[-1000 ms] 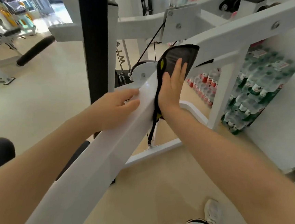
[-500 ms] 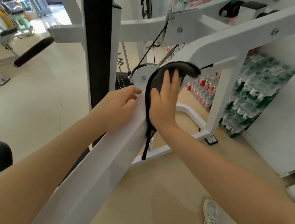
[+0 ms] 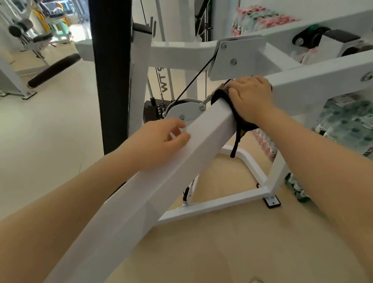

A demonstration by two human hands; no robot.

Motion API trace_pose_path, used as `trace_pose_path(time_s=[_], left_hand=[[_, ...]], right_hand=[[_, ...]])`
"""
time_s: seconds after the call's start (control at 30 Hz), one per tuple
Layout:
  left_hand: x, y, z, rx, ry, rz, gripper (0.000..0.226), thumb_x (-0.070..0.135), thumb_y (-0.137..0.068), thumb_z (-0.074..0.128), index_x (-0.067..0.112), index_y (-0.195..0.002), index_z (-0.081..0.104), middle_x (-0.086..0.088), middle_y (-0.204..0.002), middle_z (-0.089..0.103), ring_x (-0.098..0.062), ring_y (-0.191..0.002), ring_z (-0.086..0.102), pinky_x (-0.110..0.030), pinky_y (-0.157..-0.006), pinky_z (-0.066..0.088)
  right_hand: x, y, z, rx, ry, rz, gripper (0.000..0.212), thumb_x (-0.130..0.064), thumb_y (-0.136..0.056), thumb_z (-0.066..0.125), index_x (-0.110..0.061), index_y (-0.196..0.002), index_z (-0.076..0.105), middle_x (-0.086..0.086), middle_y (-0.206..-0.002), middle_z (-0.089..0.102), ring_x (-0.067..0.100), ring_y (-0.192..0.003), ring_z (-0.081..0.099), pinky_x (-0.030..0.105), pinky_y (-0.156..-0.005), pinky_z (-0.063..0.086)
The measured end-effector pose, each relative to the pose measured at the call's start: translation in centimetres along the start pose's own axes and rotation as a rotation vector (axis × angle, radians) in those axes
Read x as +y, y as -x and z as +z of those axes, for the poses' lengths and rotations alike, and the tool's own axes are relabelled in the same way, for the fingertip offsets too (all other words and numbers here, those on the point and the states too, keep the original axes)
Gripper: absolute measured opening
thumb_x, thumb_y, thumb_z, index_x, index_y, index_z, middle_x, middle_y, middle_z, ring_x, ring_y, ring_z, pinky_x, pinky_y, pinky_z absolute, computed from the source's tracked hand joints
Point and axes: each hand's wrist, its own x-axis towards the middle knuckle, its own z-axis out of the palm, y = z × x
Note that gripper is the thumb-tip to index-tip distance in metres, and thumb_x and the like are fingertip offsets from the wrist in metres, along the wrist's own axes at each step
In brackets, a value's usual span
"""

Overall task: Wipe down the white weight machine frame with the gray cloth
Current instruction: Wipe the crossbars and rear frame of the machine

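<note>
**A:** Across the middle of our view runs the white weight machine frame (image 3: 140,190), one long sloping beam climbing from lower left up to a joint with the cross beam (image 3: 324,79) on the right. That is the big surface we are working on.

**B:** And the gray cloth (image 3: 242,123), where do we have it?

**A:** Right at the top end of that sloping beam, draped over its upper edge at the joint, a loose tail hanging down the far side. Our right hand (image 3: 252,97) lies on top of it, fingers (image 3: 259,83) curled over cloth and beam end, pressing it to the metal.

**B:** Left hand?

**A:** Our left hand (image 3: 158,141) rests lower down the same beam, fingers (image 3: 179,138) loosely bent on the top face, holding nothing, just steadying.

**B:** So how far along would we call it?

**A:** Mid-job, we judge. The cloth is at the beam's top end, but nothing shows which stretches are clean. The cross beam, the pulley plate (image 3: 239,55) and the floor-level base bars (image 3: 213,204) look untouched by the cloth for now, so plenty remains.
</note>
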Motion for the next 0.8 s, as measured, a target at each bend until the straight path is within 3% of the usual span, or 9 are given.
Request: trace_pose_path(time_s=[0.1, 0.23, 0.33, 0.43, 0.57, 0.7, 0.8], left_hand=[[1.6, -2.3, 0.7, 0.036, -0.010, 0.000, 0.036, 0.034, -0.093, 0.043, 0.022, -0.127, 0.049, 0.006, -0.117, 0.055, -0.009, -0.090, 0.051, -0.023, -0.076, 0.038], [3.5, -5.1, 1.3, 0.120, 0.012, -0.028, 0.033, 0.034, -0.086, 0.049, 0.008, -0.105, 0.058, -0.011, -0.100, 0.063, -0.024, -0.087, 0.058, -0.038, -0.075, 0.047], [3.8, -6.6, 1.4, 0.142, -0.003, -0.056, 0.040, 0.042, -0.082, 0.055, 0.010, -0.106, 0.058, -0.003, -0.094, 0.063, -0.017, -0.083, 0.058, -0.034, -0.073, 0.048], [5.1, -8.1, 2.0, 0.106, -0.014, -0.073, 0.046, 0.047, -0.080, 0.057, 0.022, -0.120, 0.051, 0.011, -0.100, 0.055, -0.008, -0.082, 0.051, -0.025, -0.068, 0.040], [7.3, -10.5, 3.2, 0.152, -0.170, -0.135, 0.048, 0.053, -0.077, 0.056, 0.020, -0.113, 0.052, 0.004, -0.103, 0.058, -0.016, -0.088, 0.054, -0.032, -0.076, 0.046], [8.3, -11.6, 3.7, 0.176, -0.176, -0.193, 0.045, 0.049, -0.077, 0.059, 0.017, -0.109, 0.054, -0.002, -0.101, 0.060, -0.019, -0.090, 0.055, -0.035, -0.079, 0.048], [8.4, -11.6, 3.8, 0.201, -0.164, -0.179, 0.043, 0.046, -0.077, 0.061, 0.018, -0.110, 0.058, 0.000, -0.099, 0.061, -0.016, -0.086, 0.052, -0.028, -0.068, 0.040]], right_hand=[[-1.5, 1.5, 0.1, 0.050, -0.042, -0.204, 0.063, -0.041, -0.085, 0.014, -0.011, -0.105, 0.066, 0.008, -0.110, 0.066, 0.027, -0.106, 0.054, 0.036, -0.098, 0.029], [-2.3, 3.0, 0.1, 0.048, -0.106, -0.376, 0.056, -0.037, -0.088, 0.018, -0.012, -0.104, 0.066, 0.004, -0.109, 0.067, 0.024, -0.106, 0.056, 0.036, -0.100, 0.031], [-0.9, 1.5, -0.1, -0.011, -0.091, -0.429, 0.056, -0.039, -0.089, 0.016, -0.017, -0.110, 0.064, -0.001, -0.112, 0.066, 0.020, -0.109, 0.056, 0.032, -0.096, 0.029], [3.2, -1.0, -0.3, -0.021, 0.046, -0.369, 0.047, -0.037, -0.094, 0.021, -0.022, -0.114, 0.061, -0.002, -0.113, 0.065, 0.021, -0.107, 0.056, 0.032, -0.092, 0.031], [9.9, -2.8, -1.8, 0.035, 0.142, -0.235, 0.044, -0.036, -0.096, 0.025, -0.016, -0.103, 0.064, 0.004, -0.100, 0.067, 0.027, -0.092, 0.059, 0.034, -0.080, 0.036], [12.8, -1.2, -2.4, 0.148, 0.078, -0.241, 0.051, -0.033, -0.092, 0.021, -0.012, -0.106, 0.066, 0.005, -0.106, 0.068, 0.025, -0.108, 0.058, 0.034, -0.089, 0.038], [10.4, -0.1, -0.7, 0.266, 0.070, -0.161, 0.043, -0.030, -0.091, 0.031, -0.007, -0.103, 0.065, 0.009, -0.107, 0.067, 0.029, -0.110, 0.057, 0.040, -0.095, 0.038]])
